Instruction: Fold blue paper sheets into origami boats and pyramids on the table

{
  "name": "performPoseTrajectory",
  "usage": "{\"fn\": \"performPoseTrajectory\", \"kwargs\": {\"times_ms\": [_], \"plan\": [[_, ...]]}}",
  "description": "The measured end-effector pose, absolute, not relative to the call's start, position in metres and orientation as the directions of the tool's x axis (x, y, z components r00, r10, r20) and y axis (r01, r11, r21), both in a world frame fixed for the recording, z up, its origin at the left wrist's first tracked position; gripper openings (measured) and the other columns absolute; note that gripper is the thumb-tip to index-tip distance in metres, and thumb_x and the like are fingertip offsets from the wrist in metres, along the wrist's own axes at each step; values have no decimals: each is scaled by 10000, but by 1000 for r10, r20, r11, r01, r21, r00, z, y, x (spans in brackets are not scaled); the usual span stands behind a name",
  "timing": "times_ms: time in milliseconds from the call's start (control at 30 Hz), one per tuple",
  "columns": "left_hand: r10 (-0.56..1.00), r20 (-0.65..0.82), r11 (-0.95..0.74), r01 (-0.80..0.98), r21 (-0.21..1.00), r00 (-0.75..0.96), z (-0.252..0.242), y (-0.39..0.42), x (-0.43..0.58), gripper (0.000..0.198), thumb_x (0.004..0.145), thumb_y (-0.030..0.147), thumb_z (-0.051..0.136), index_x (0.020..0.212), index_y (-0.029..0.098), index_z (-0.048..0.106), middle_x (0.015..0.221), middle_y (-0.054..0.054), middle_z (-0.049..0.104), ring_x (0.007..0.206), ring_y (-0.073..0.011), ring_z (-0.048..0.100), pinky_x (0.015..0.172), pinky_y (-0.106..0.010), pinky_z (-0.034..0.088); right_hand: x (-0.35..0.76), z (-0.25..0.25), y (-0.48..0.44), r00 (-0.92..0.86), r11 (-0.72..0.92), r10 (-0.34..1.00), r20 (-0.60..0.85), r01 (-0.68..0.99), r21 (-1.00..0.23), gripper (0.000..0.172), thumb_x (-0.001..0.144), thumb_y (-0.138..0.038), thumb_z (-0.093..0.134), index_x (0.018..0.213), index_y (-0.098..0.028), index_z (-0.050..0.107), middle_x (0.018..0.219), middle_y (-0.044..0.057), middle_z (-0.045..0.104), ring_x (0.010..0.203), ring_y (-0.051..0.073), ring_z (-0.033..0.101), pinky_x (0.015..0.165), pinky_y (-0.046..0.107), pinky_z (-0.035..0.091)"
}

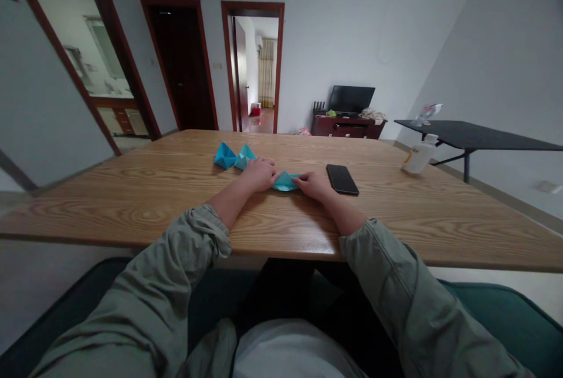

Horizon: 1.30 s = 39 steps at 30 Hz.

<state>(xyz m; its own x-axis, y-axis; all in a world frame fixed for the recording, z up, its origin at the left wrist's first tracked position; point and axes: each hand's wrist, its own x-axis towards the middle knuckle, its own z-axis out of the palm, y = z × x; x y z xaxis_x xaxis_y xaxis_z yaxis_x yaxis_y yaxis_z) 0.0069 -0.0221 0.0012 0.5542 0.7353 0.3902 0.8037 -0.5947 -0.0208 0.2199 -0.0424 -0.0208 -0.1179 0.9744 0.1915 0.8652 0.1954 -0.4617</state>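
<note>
A folded piece of light blue paper (285, 182) lies flat on the wooden table (132, 208), between my hands. My left hand (259, 174) rests on its left end, and my right hand (314, 186) has its fingers on the right end. The hands partly hide the paper. Just beyond my left hand stand two folded blue paper shapes: a darker one (225, 156) and a lighter one (244, 157). The lighter one nearly touches my left knuckles. A black smartphone (342, 179) lies just to the right of my right hand.
A white plastic bottle (420, 155) lies near the table's right side, beyond which stands a dark side table (466, 135). The near table edge runs just past my forearms. A television on a dark cabinet (349, 120) stands against the far wall.
</note>
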Motion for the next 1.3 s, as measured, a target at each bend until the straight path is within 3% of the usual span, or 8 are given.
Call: {"fn": "performPoseTrajectory", "kwargs": {"times_ms": [100, 233, 433, 733, 967, 1300], "plan": [[729, 419, -589, 808, -20, 541, 8, -29, 17, 330, 875, 397, 490, 965, 190, 731, 1139, -136, 649, 1129, -312, 500, 986, -461, 307, 219, -19, -44, -120, 198, 975, 189, 853, -483, 406, 856, -522, 537, 809, -183, 756, 633, 45, 668, 594, 148, 566, 527, 235, 337], [768, 353, -579, 815, 27, 534, 13, -33, 33, 346, 892, 372, 464, 1097, 204, 685, 1041, -126, 688, 1032, -275, 581, 945, -410, 352, 219, -19, -44, -114, 187, 979, 172, 844, -502, 423, 852, -535, 535, 786, -179, 752, 603, 36, 651, 572, 143, 546, 538, 235, 346], [791, 282, -574, 818, 38, 542, 9, -25, 43, 385, 899, 296, 431, 1232, 225, 611, 1093, -109, 691, 984, -257, 628, 838, -329, 431, 218, -20, -43, -109, 184, 978, 180, 855, -484, 418, 844, -538, 549, 794, -179, 756, 670, 60, 681, 609, 157, 567, 551, 240, 356], [815, 263, -554, 828, 86, 517, 8, -27, 43, 379, 919, 292, 363, 1230, 259, 575, 1146, -63, 677, 1005, -214, 630, 831, -304, 459, 218, -18, -45, -122, 188, 978, 172, 871, -453, 396, 872, -493, 504, 891, -191, 760, 730, 49, 702, 625, 146, 569, 551, 230, 347], [785, 265, -605, 785, 131, 560, 7, -21, 41, 332, 907, 308, 369, 1001, 204, 671, 1052, -69, 698, 959, -203, 629, 805, -284, 466, 219, -22, -43, -126, 198, 974, 189, 877, -437, 410, 868, -512, 494, 860, -193, 751, 693, 42, 683, 614, 144, 554, 542, 233, 335], [813, 228, -567, 817, 104, 536, 8, -27, 42, 304, 888, 306, 422, 1047, 228, 669, 1041, -73, 703, 919, -226, 639, 761, -298, 467, 218, -17, -46, -130, 190, 977, 171, 890, -414, 373, 852, -515, 516, 903, -230, 750, 707, 40, 679, 623, 157, 556, 567, 247, 351]]}}
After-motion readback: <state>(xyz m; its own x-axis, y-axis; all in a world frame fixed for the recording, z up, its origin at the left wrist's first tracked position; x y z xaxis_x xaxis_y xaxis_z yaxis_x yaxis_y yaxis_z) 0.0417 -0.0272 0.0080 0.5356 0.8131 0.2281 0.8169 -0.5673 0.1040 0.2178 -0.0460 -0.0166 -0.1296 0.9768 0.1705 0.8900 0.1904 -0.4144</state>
